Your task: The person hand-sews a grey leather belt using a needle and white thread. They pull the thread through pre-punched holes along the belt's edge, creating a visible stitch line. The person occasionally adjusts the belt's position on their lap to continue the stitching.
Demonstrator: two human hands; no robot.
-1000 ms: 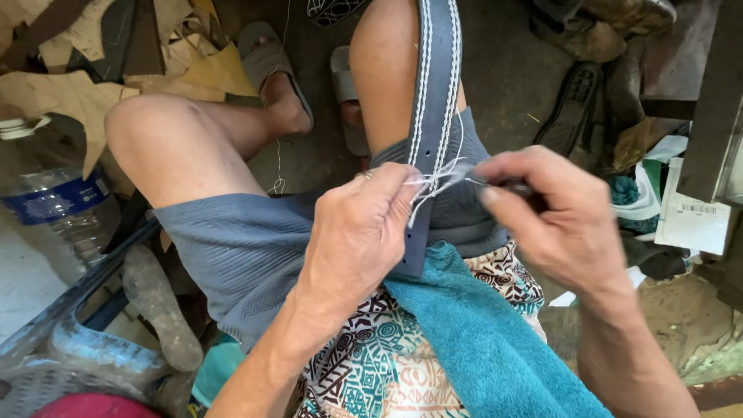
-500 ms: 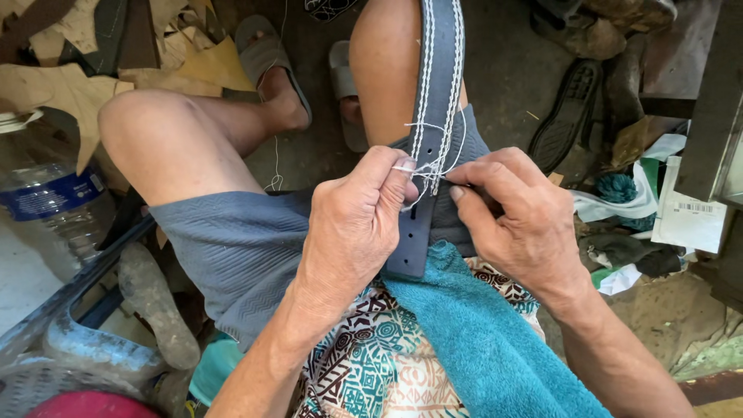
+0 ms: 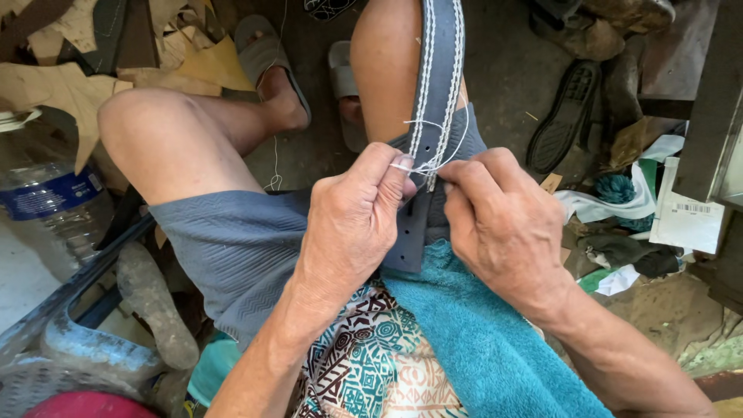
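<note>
Dark grey leather strap with white stitched rows (image 3: pixel 438 70) lying along the right thigh, left hand (image 3: pixel 352 224) pinching white thread (image 3: pixel 422 164), right hand (image 3: pixel 503 220) closed at the stitching, teal towel (image 3: pixel 480 340) near.

Dim dirt floor (image 3: pixel 503 70), cardboard scraps (image 3: pixel 70 85) at left, shoe sole (image 3: pixel 563 116), plastic bottle (image 3: pixel 46 201), rags (image 3: pixel 619 193).

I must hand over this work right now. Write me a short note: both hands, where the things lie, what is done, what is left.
Left hand: pinches white thread at the strap.
Right hand: fingers on the dark strap, beside the left.
Strap lies along the right thigh, its punched end on a teal towel.
Done: white stitch rows run along the strap, above the hands.
Left: the stretch below the hands shows no stitching.
</note>
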